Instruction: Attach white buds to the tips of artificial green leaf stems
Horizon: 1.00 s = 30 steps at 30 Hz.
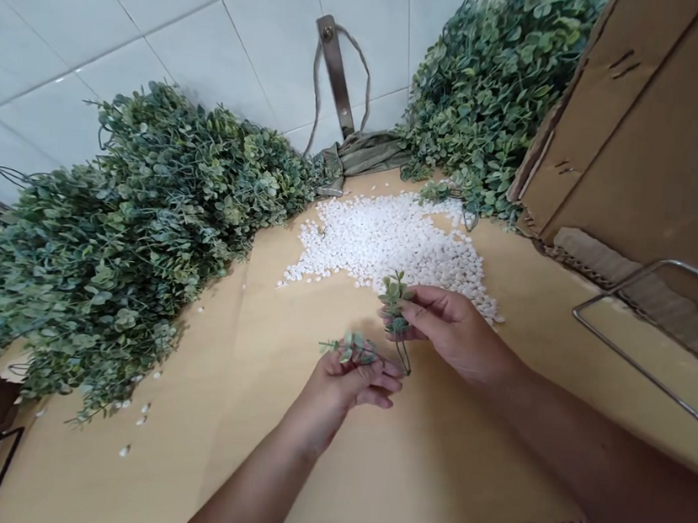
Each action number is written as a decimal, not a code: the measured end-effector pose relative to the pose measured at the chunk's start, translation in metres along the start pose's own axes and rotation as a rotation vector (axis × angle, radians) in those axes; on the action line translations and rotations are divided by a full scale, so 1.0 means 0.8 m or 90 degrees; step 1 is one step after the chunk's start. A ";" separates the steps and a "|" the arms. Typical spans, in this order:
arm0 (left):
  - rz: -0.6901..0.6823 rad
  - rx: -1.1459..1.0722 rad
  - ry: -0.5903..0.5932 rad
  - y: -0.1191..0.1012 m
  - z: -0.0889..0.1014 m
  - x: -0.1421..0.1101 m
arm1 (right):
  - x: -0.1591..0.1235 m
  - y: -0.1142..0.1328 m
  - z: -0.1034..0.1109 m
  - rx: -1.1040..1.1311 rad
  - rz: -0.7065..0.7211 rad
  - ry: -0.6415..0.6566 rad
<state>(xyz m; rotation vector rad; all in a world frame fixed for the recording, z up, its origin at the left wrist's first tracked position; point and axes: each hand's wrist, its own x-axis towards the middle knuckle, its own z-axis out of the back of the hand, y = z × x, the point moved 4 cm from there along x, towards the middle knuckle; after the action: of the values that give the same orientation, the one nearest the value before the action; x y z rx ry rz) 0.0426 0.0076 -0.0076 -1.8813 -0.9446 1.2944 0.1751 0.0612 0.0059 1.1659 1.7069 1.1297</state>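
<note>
Between thumb and fingers, my right hand [448, 329] grips a small artificial leaf sprig [394, 295] upright, with a thin dark loop of stem or wire hanging below it. Lower and to the left, my left hand [356, 381] is closed on a second leaf sprig [354, 347], which lies sideways with a bare stem end pointing left. The hands are close together over the tan board. Just beyond them spreads a heap of small white pieces [383, 236], too small to name surely.
Piles of artificial greenery stand at left [156, 221] and back right [498, 85]. A cardboard box [663, 139] rises at right, with a bent metal wire frame [631, 351] before it. At the back, a strap and cloth [371, 154] lie against the tiled wall [247, 54].
</note>
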 end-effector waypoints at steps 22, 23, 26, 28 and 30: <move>-0.396 0.782 -0.293 -0.080 0.041 0.096 | -0.013 -0.013 -0.012 -0.287 0.014 0.189; -0.385 0.717 -0.283 -0.080 0.043 0.094 | -0.011 -0.015 -0.011 -0.298 0.026 0.186; -0.299 0.432 -0.231 -0.075 0.043 0.080 | -0.006 -0.018 -0.011 -0.324 0.066 0.183; -0.223 0.269 -0.183 -0.066 0.037 0.063 | -0.004 -0.020 -0.010 -0.320 0.085 0.173; -0.164 0.174 -0.144 -0.055 0.031 0.046 | -0.004 -0.021 -0.010 -0.307 0.079 0.154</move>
<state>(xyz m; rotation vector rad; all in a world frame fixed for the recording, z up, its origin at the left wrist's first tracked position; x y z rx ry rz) 0.0194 0.0649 0.0043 -1.3791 -1.0284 1.4153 0.1640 0.0527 -0.0072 0.8645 1.4267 1.7017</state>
